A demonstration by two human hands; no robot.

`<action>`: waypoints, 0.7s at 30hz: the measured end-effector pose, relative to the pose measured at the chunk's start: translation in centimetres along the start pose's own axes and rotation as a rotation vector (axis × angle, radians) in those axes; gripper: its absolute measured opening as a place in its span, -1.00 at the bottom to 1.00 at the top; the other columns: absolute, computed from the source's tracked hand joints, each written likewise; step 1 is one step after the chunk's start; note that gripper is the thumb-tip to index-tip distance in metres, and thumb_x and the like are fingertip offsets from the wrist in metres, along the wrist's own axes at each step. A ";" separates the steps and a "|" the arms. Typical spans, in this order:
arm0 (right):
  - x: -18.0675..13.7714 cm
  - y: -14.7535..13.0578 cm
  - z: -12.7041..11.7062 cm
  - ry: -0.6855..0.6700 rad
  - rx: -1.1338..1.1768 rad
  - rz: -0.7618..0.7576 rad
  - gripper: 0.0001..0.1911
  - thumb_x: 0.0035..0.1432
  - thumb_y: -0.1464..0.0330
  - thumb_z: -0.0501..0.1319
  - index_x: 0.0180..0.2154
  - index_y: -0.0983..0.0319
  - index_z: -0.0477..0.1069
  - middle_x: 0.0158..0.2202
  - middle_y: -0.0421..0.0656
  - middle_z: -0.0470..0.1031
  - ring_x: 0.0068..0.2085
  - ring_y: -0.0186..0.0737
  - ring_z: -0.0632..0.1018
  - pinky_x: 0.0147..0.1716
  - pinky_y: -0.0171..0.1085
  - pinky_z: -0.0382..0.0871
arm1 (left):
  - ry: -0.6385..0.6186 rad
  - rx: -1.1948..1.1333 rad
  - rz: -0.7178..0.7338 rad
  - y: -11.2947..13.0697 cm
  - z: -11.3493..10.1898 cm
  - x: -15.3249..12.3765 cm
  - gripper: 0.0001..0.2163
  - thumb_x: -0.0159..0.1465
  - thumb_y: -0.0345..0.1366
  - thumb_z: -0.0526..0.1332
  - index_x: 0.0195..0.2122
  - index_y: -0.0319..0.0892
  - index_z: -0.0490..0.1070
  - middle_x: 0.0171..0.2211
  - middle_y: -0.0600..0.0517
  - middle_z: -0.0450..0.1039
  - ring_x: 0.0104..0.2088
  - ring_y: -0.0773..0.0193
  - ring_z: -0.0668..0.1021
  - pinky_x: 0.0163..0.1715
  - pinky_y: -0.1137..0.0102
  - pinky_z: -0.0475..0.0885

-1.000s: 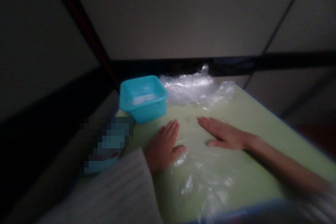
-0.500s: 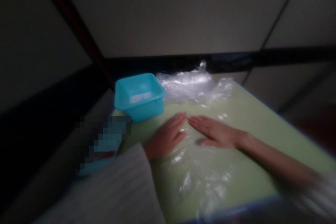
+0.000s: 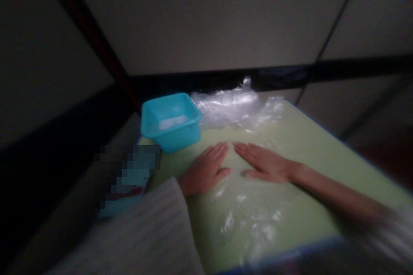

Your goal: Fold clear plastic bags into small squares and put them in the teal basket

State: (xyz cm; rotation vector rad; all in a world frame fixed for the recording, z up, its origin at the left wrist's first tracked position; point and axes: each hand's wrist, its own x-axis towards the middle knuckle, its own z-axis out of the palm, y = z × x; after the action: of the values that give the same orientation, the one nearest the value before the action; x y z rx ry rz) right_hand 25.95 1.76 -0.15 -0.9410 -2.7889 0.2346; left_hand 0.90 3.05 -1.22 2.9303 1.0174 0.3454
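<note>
A clear plastic bag or sheet (image 3: 245, 219) lies spread over the yellow-green tabletop (image 3: 309, 137), with shiny creases toward the near edge. My left hand (image 3: 206, 169) rests flat on it, fingers stretched out and thumb apart. Across from it, my right hand (image 3: 263, 163) also lies palm down, its fingers pointing at the left fingertips with a small gap between them. Neither hand holds anything. Where exactly the thin plastic ends under the hands is hard to see.
At the far left corner stands a turquoise plastic basin (image 3: 179, 135) with something whitish inside. Beside it is a heap of crumpled clear plastic (image 3: 230, 105) along the back edge. A pale panelled wall (image 3: 200, 21) rises behind the table. A blurred-out patch covers an item at left.
Both hands stay flat on the plastic, with the left fingers and thumb shifted slightly. The creases under them look a little different. The camera view has moved slightly.
</note>
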 end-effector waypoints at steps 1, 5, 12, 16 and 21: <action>-0.1 0.1 0.1 0.000 -0.007 0.009 -0.22 0.25 0.01 -0.07 0.29 0.33 -0.25 0.30 0.06 -0.15 0.30 -0.12 -0.04 0.25 -0.07 -0.12 | -0.003 0.003 0.000 0.0 0.0 0.0 -0.45 0.34 -0.11 -0.02 0.24 -0.35 -0.04 0.27 -0.23 -0.03 0.28 0.14 0.05 0.22 0.19 0.03; -0.6 0.7 0.3 0.006 -0.023 0.037 -0.23 0.25 0.02 -0.07 0.30 0.29 -0.28 0.31 0.02 -0.15 0.30 -0.10 -0.04 0.25 -0.05 -0.13 | -0.004 0.013 0.004 0.0 -0.1 0.0 -0.46 0.34 -0.11 -0.03 0.25 -0.34 -0.05 0.27 -0.22 -0.03 0.28 0.14 0.04 0.21 0.19 0.05; -1.6 1.3 -0.3 0.009 -0.018 0.052 -0.23 0.25 0.02 -0.07 0.30 0.27 -0.30 0.31 0.01 -0.17 0.29 -0.08 -0.02 0.25 -0.05 -0.10 | -0.021 -0.001 -0.007 0.0 -0.3 0.0 -0.47 0.33 -0.13 -0.02 0.25 -0.32 -0.04 0.27 -0.21 -0.03 0.28 0.15 0.04 0.21 0.19 0.04; -2.5 1.8 -0.8 -0.002 -0.036 0.070 -0.22 0.24 0.02 -0.06 0.30 0.26 -0.31 0.31 0.00 -0.19 0.29 -0.04 -0.03 0.25 -0.03 -0.11 | -0.035 0.002 -0.004 0.0 -0.4 0.1 -0.46 0.33 -0.13 -0.02 0.24 -0.35 -0.04 0.28 -0.23 -0.04 0.28 0.13 0.04 0.21 0.20 0.03; -3.6 2.8 -1.3 -0.009 -0.016 0.084 -0.22 0.24 0.02 -0.05 0.30 0.20 -0.33 0.31 -0.05 -0.20 0.29 0.00 -0.04 0.24 0.02 -0.11 | -0.031 -0.009 -0.005 0.0 -0.4 0.1 -0.46 0.33 -0.14 -0.01 0.25 -0.33 -0.05 0.28 -0.22 -0.04 0.28 0.14 0.03 0.21 0.21 0.03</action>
State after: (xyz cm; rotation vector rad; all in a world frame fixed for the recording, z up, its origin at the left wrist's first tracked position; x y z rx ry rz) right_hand 30.69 1.92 0.06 -1.0643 -2.7668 0.2288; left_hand 0.83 3.10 -0.79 2.9147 1.0167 0.3021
